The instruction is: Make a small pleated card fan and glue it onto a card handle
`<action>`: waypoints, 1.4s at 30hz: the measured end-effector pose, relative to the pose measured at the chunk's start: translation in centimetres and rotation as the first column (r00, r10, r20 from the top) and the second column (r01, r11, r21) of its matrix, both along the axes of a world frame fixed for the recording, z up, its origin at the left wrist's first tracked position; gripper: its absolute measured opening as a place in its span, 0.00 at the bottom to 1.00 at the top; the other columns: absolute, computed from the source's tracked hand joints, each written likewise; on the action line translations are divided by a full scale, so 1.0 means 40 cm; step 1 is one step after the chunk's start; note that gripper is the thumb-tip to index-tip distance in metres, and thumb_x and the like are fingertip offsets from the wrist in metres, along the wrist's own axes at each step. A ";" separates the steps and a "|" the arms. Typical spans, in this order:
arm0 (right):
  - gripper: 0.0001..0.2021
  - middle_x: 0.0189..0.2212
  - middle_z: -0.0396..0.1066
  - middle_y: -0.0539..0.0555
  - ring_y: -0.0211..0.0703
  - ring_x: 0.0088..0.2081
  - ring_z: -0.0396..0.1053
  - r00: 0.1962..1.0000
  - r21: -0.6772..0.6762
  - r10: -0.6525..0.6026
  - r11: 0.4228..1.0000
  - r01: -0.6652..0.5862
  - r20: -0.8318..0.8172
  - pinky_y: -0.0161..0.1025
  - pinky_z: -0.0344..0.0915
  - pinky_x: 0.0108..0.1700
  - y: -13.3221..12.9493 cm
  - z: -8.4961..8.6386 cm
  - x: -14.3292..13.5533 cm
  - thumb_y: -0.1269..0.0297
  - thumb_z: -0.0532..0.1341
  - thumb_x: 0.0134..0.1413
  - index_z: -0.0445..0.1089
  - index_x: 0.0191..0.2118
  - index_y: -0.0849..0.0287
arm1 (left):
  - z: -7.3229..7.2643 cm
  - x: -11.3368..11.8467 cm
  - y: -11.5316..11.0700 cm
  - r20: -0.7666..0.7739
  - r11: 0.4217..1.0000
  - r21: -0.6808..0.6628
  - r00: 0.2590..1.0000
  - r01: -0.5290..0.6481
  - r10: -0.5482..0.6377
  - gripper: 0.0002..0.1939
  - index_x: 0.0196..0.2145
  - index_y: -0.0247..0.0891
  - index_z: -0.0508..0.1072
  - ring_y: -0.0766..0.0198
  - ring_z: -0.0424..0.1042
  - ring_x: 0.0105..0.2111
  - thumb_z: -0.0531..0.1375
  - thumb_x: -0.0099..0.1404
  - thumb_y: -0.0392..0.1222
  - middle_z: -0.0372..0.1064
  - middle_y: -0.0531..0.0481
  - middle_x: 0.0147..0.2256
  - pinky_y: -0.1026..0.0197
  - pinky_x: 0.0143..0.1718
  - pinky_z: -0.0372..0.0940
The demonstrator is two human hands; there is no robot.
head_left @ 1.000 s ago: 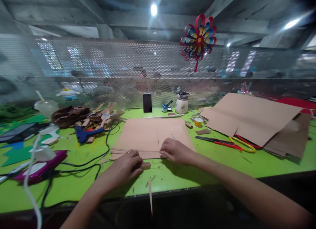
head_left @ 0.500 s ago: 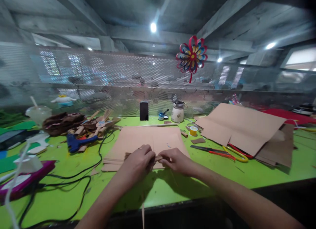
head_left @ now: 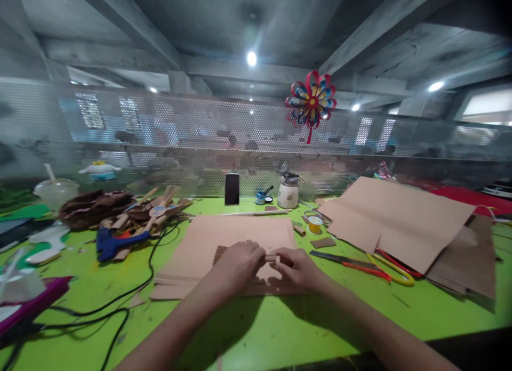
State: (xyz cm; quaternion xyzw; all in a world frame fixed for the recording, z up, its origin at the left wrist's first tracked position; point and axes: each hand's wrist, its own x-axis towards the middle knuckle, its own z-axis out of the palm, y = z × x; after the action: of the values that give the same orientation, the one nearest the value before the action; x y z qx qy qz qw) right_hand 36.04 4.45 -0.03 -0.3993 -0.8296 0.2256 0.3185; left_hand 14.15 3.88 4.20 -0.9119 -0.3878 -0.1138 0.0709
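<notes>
Both hands meet over a stack of brown kraft paper sheets (head_left: 180, 253) on the green table. My left hand (head_left: 242, 261) is closed on a small piece of pleated brown paper (head_left: 218, 255), whose ridged end sticks out on its left side. My right hand (head_left: 294, 264) pinches the other end of this pleated paper between thumb and fingers. A short brown length shows in the narrow gap between the hands. The rest of the piece is hidden under my left hand.
Scissors (head_left: 376, 267) with red and yellow handles, a yellow thread spool (head_left: 314, 225) and large brown sheets (head_left: 400, 222) lie to the right. On the left are a blue glue gun (head_left: 116, 244), black cables (head_left: 150, 269) and a purple power strip (head_left: 36, 307). A bottle (head_left: 288, 192) stands behind.
Both hands, still on the pleated paper, have moved a little to the right over the sheets. The camera view has shifted slightly, so the table items sit lower.
</notes>
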 end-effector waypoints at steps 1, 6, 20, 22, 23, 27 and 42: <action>0.16 0.21 0.62 0.45 0.38 0.24 0.56 1.000 -0.036 -0.019 0.999 0.018 -0.003 0.35 0.54 0.28 -0.001 0.005 0.007 0.57 0.60 0.63 0.78 0.47 0.61 | 0.010 -0.005 0.004 0.019 1.000 -0.003 1.000 -0.020 0.020 0.09 0.37 0.36 0.74 0.52 0.74 0.36 0.55 0.73 0.35 0.75 0.41 0.36 0.54 0.38 0.67; 0.15 0.19 0.62 0.46 0.37 0.22 0.54 0.998 -0.217 -0.021 0.976 0.033 0.058 0.34 0.52 0.26 -0.022 0.077 0.121 0.55 0.63 0.57 0.82 0.41 0.60 | 0.064 -0.051 0.023 0.123 0.997 -0.020 0.990 -0.073 0.075 0.14 0.41 0.37 0.74 0.56 0.74 0.36 0.51 0.77 0.42 0.76 0.44 0.38 0.57 0.37 0.65; 0.20 0.23 0.69 0.47 0.38 0.25 0.66 0.915 -0.300 -0.283 0.880 0.367 0.289 0.37 0.65 0.31 -0.028 0.141 0.383 0.49 0.67 0.61 0.72 0.26 0.60 | -0.024 -0.015 0.000 0.068 0.984 -0.064 0.985 0.165 -0.160 0.09 0.38 0.38 0.73 0.56 0.72 0.35 0.55 0.75 0.40 0.73 0.45 0.36 0.59 0.34 0.61; 0.13 0.36 0.75 0.50 0.41 0.34 0.74 0.905 -0.302 -0.284 0.875 0.380 0.315 0.41 0.73 0.38 0.023 0.102 0.290 0.54 0.65 0.67 0.74 0.39 0.61 | -0.037 -0.010 -0.004 0.037 0.980 -0.091 0.984 0.177 -0.174 0.09 0.37 0.38 0.72 0.55 0.72 0.36 0.57 0.75 0.44 0.73 0.45 0.37 0.58 0.35 0.62; 0.13 0.40 0.76 0.52 0.44 0.38 0.75 0.900 -0.308 -0.292 0.867 0.392 0.324 0.44 0.75 0.41 0.049 0.083 0.243 0.56 0.65 0.68 0.74 0.44 0.62 | -0.041 -0.011 -0.005 0.031 0.980 -0.100 0.985 0.173 -0.171 0.09 0.38 0.38 0.72 0.54 0.72 0.36 0.58 0.75 0.45 0.73 0.45 0.37 0.57 0.35 0.62; 0.14 0.49 0.75 0.55 0.49 0.45 0.76 0.877 -0.324 -0.368 0.827 0.460 0.309 0.48 0.76 0.46 0.126 0.020 0.105 0.57 0.65 0.68 0.73 0.52 0.61 | -0.047 -0.022 -0.002 0.071 0.981 -0.113 0.986 0.159 -0.152 0.12 0.36 0.38 0.72 0.56 0.71 0.35 0.59 0.74 0.49 0.72 0.46 0.35 0.58 0.35 0.62; 0.15 0.50 0.75 0.57 0.47 0.44 0.76 0.883 -0.395 -0.452 0.839 0.374 -0.125 0.48 0.77 0.45 0.175 0.027 0.054 0.58 0.64 0.69 0.72 0.54 0.60 | -0.073 0.002 -0.012 0.035 0.979 -0.161 0.992 0.128 -0.124 0.08 0.34 0.38 0.72 0.55 0.72 0.32 0.58 0.72 0.42 0.74 0.44 0.34 0.57 0.32 0.61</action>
State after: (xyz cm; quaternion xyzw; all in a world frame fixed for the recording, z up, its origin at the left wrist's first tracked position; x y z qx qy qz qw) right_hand 38.21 11.47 1.07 -0.5943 -0.6289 0.3403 0.3680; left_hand 14.25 3.39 1.28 -0.9360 -0.3380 -0.0971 -0.0162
